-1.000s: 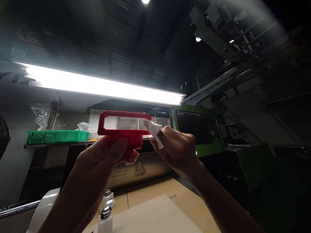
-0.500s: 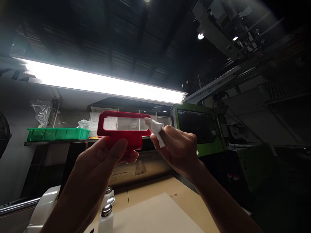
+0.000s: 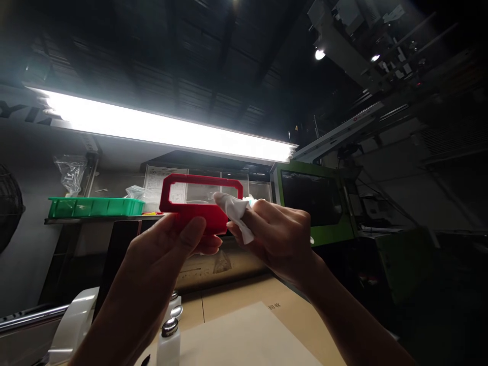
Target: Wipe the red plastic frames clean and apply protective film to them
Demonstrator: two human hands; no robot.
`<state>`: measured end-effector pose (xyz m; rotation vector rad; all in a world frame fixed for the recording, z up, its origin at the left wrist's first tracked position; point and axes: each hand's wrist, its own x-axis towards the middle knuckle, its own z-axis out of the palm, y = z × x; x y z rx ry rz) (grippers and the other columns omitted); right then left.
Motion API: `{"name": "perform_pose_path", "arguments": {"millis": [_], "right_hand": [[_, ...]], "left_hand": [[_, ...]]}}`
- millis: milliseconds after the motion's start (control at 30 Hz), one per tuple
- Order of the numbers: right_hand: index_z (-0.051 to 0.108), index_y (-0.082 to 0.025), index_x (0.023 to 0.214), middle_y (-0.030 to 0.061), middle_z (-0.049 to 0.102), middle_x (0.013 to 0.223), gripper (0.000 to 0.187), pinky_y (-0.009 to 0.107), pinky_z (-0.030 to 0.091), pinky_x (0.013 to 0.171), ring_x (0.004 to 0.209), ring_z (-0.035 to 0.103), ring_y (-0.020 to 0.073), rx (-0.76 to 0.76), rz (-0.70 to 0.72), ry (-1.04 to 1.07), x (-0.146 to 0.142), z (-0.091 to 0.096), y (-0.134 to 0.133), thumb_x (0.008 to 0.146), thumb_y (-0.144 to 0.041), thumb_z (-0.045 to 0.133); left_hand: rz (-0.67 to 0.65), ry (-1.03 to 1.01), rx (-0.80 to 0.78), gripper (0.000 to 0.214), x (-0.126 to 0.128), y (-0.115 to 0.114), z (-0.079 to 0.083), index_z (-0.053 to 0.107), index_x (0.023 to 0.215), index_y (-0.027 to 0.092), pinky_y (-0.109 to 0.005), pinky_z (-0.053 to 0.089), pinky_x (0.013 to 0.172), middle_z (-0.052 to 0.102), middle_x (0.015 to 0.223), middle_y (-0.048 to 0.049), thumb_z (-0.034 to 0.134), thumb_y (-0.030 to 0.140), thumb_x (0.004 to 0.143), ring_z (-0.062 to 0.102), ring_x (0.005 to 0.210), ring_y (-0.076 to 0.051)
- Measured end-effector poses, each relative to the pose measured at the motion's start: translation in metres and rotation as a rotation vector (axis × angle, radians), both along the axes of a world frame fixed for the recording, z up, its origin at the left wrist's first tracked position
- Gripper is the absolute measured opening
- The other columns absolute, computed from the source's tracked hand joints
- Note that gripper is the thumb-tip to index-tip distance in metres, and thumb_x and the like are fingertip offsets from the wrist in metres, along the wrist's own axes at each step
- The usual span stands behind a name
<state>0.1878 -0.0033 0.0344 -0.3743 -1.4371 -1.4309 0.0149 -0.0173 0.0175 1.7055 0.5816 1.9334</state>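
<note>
The left hand [image 3: 163, 254], left of the frame's centre, is clamped on the lower tab of a red plastic part [image 3: 202, 211], thumb in front and fingers curled behind. The right hand [image 3: 284, 231], right of centre, pinches a white cloth [image 3: 235, 208] that wraps a fingertip. The part is at mid-frame, its long axis running nearly level from side to side, so its right end points at the right hand. The left hand is nearer, its grip below the long window; the cloth overlaps the window's lower right, though whether it presses on the red cannot be told. The hands stand apart, the part and cloth between them. Beyond, a green tray [image 3: 95, 207] sits at left on a shelf.
</note>
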Motion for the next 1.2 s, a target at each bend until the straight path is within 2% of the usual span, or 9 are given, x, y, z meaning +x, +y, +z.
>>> {"name": "perform_pose_path", "arguments": {"millis": [133,367,533,700,800,867,967,1067,1200], "right_hand": [[0.065,-0.029,0.113,-0.0050,0.046,0.056,0.028,0.024,0.023,0.043,0.046,0.031,0.0077,0.005,-0.031,0.028,0.000,0.003,0.003,0.093,-0.033,0.046],[0.068,-0.021,0.093,-0.0037,0.042,0.050,0.026,0.024,0.024,0.043,0.042,0.029,0.0081,-0.029,0.127,0.154,0.009,0.001,0.003,0.094,-0.025,0.043],[0.067,-0.022,0.105,-0.0042,0.042,0.052,0.027,0.025,0.025,0.044,0.044,0.031,0.0085,-0.031,0.121,0.068,0.003,-0.003,-0.001,0.094,-0.027,0.043],[0.069,-0.025,0.104,-0.0050,0.045,0.053,0.029,0.024,0.024,0.044,0.045,0.032,0.0068,0.004,0.009,0.018,-0.005,0.002,0.002,0.094,-0.036,0.044],[0.069,-0.025,0.104,-0.0049,0.044,0.051,0.028,0.025,0.022,0.043,0.043,0.031,0.0069,-0.003,0.031,0.055,-0.004,0.005,0.004,0.094,-0.034,0.044],[0.070,-0.023,0.100,-0.0043,0.044,0.050,0.029,0.026,0.023,0.043,0.043,0.030,0.0074,-0.062,0.132,0.111,-0.002,0.004,0.003,0.094,-0.032,0.043],[0.071,-0.021,0.093,-0.0040,0.042,0.049,0.033,0.025,0.027,0.043,0.042,0.032,0.0076,-0.287,0.453,0.212,0.001,0.001,0.000,0.094,-0.035,0.041],[0.070,-0.020,0.101,-0.0060,0.039,0.045,0.039,0.023,0.027,0.040,0.040,0.033,0.0073,-0.657,0.863,0.291,0.001,-0.002,0.002,0.093,-0.045,0.041],[0.065,-0.016,0.108,-0.0099,0.032,0.039,0.049,0.021,0.016,0.033,0.033,0.022,0.0054,-1.169,1.381,0.266,-0.007,-0.001,0.016,0.088,-0.056,0.044]], "left_hand": [[-0.007,0.008,0.011,0.027,0.003,-0.002,0.001,0.069,0.083,0.022,-0.023,0.053,0.065,0.072,0.070,0.0007,0.072,0.044,0.068,0.066,0.065,-0.015],[0.021,-0.021,-0.038,0.023,0.006,-0.010,0.002,0.068,0.081,0.022,-0.024,0.052,0.069,0.072,0.068,0.0026,0.071,0.042,0.070,0.066,0.066,-0.014],[0.003,-0.002,-0.034,0.030,0.003,-0.007,0.002,0.068,0.085,0.022,-0.023,0.052,0.069,0.073,0.070,0.0010,0.072,0.045,0.068,0.066,0.067,-0.015],[-0.004,-0.003,0.007,0.027,0.001,-0.001,0.001,0.068,0.081,0.022,-0.022,0.053,0.065,0.071,0.068,0.0025,0.073,0.045,0.068,0.065,0.065,-0.014],[0.008,0.004,0.011,0.031,0.002,-0.001,0.001,0.069,0.085,0.021,-0.022,0.053,0.066,0.072,0.071,0.0009,0.072,0.047,0.068,0.066,0.067,-0.014],[0.018,0.005,-0.005,0.032,0.001,-0.001,0.001,0.069,0.086,0.021,-0.022,0.053,0.066,0.073,0.073,0.0004,0.072,0.048,0.067,0.066,0.067,-0.014],[0.021,-0.008,-0.015,0.032,-0.001,-0.001,0.001,0.070,0.085,0.023,-0.021,0.053,0.067,0.074,0.078,0.0011,0.073,0.049,0.066,0.066,0.069,-0.014],[-0.011,-0.027,0.000,0.031,-0.003,0.000,0.002,0.070,0.084,0.022,-0.020,0.054,0.066,0.074,0.076,0.0016,0.072,0.048,0.067,0.066,0.067,-0.013],[-0.049,-0.009,-0.005,0.031,-0.002,0.000,0.004,0.070,0.083,0.021,-0.018,0.054,0.063,0.073,0.069,0.0015,0.073,0.047,0.067,0.066,0.062,-0.012]]}}
